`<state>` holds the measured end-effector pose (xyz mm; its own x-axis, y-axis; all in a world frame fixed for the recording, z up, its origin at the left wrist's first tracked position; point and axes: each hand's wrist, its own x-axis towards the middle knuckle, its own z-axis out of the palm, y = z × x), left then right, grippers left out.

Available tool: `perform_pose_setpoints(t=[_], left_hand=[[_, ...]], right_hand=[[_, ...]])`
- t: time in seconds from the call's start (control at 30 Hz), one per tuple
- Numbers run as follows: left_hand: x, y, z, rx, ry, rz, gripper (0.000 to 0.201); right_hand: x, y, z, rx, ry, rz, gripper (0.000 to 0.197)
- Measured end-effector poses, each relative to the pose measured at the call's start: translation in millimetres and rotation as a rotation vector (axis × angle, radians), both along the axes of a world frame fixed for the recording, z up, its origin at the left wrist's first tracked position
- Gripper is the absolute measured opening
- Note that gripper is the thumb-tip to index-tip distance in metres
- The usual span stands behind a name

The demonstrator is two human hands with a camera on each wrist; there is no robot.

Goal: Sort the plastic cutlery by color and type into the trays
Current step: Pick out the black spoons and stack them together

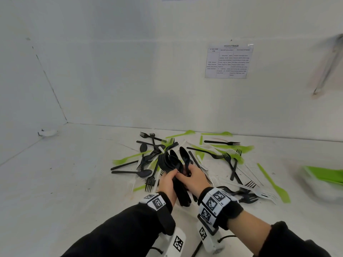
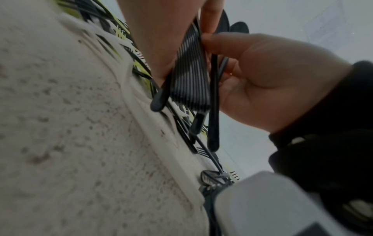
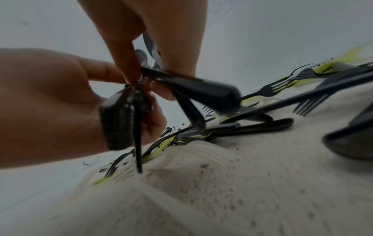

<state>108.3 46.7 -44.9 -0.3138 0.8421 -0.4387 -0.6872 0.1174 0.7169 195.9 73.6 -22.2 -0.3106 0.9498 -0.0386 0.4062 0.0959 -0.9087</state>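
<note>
Holding a stack of black spoons (image 1: 171, 164) between them, both hands meet just in front of the person, over the near edge of the scattered cutlery pile (image 1: 219, 156) on the bench (image 1: 65, 182). The left hand (image 1: 168, 182) has its fingers curled round the bundled handles, gripping them. The right hand (image 1: 194, 179) pinches the handle of a single black spoon (image 1: 185, 157), held right against the stack. The stack's long axis runs away from the person, bowls pointing to the far wall and up, handle ends down toward the wrists; the left wrist view shows the handles (image 2: 189, 76) packed side by side.

A green tray (image 1: 324, 176) shows blurred at the right edge of the head view, well apart from the hands, and the right hand is the nearer one to it. The likely next move is to seat the single spoon into the stack, lined up along the same axis. Loose black forks, green pieces and white pieces lie beyond and to the right of the hands.
</note>
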Motion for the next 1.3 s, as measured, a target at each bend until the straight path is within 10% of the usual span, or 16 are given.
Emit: perform_pose_setpoints(t=[0.5, 1.3], left_hand=[[-21, 11, 4, -0.021, 0.106, 0.068, 0.014], [-12, 1, 25, -0.083, -0.047, -0.145, 0.029]], right_hand=[[-8, 16, 6, -0.094, 0.201, -0.049, 0.005], [-25, 43, 11, 0.008, -0.009, -0.131, 0.014]])
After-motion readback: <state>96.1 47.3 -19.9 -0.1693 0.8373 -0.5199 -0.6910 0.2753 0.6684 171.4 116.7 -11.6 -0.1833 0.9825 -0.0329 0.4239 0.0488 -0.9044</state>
